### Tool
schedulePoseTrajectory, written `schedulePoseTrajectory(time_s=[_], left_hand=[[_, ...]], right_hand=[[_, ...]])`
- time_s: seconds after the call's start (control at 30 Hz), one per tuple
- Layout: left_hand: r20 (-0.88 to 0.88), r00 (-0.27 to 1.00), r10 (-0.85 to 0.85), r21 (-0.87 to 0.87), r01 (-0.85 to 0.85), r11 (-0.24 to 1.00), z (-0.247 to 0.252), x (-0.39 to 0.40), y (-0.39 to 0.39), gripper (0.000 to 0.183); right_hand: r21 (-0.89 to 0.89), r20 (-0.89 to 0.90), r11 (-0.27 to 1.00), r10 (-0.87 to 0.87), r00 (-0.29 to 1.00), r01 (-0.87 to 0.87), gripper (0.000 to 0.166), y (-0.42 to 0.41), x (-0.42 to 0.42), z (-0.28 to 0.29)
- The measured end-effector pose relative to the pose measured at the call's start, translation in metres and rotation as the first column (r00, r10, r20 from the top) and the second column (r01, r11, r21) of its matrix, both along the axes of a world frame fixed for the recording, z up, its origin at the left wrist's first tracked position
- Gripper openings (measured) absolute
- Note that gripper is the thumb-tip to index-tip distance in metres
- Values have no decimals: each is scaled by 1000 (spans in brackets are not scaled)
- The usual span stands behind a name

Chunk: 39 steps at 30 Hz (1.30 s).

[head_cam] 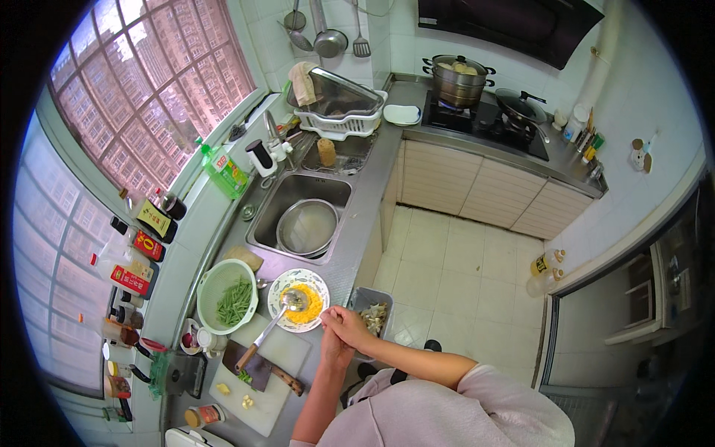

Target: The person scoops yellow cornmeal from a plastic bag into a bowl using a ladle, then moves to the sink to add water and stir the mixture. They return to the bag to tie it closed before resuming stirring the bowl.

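My left hand [336,347] and my right hand [347,328] are clasped together at the counter's front edge, right beside a patterned plate [276,282]. Chopped yellow food [313,314] lies on this plate, and a wooden-handled metal ladle [270,331] rests across its rim. Whether the fingers enclose anything is hidden. Left of the plate stands a pale green colander [203,296] with cut green beans [234,303]. Below, a cleaver [258,373] lies on a white cutting board [267,416], near chopped green pieces [244,377], garlic [247,401] and a piece of ginger [223,389].
A sink [262,223] holds a metal basin [307,228] of cloudy liquid. A waste bin [389,313] stands beside the counter. Sauce bottles [153,220] line the window ledge. On the gas stove [480,125] are a steamer pot [458,89] and a lidded pan [520,107].
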State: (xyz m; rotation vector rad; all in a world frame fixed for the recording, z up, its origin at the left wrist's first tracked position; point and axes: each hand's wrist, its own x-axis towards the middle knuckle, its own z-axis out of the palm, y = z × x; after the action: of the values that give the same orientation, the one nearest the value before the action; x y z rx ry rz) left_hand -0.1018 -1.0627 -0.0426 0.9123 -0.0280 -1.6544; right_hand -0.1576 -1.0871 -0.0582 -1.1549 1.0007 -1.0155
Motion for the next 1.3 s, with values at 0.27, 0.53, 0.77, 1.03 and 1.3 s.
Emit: schedulePoseTrajectory(time_s=[0.27,0.53,0.77,1.03,1.3], left_hand=[[291,903,-316,-103,358,928,-18,-118,-31,16],[951,282,126,-257,494,831,-20,-190,-18,18],[999,-47,0,25,532,847,-23,-151,5,17],[938,-341,56,98,419,903,-34,-78,39,30],[950,-312,3,66,212,975,-39,-21,95,25]], right_hand=[[184,191,981,-98,977,63,32,-34,-142,4],[368,285,929,-155,946,41,31,-41,-201,15],[351,236,936,-59,970,-29,28,-13,-174,8],[306,188,872,339,922,-383,21,3,-127,11],[365,148,725,574,805,-584,22,32,-53,-4]])
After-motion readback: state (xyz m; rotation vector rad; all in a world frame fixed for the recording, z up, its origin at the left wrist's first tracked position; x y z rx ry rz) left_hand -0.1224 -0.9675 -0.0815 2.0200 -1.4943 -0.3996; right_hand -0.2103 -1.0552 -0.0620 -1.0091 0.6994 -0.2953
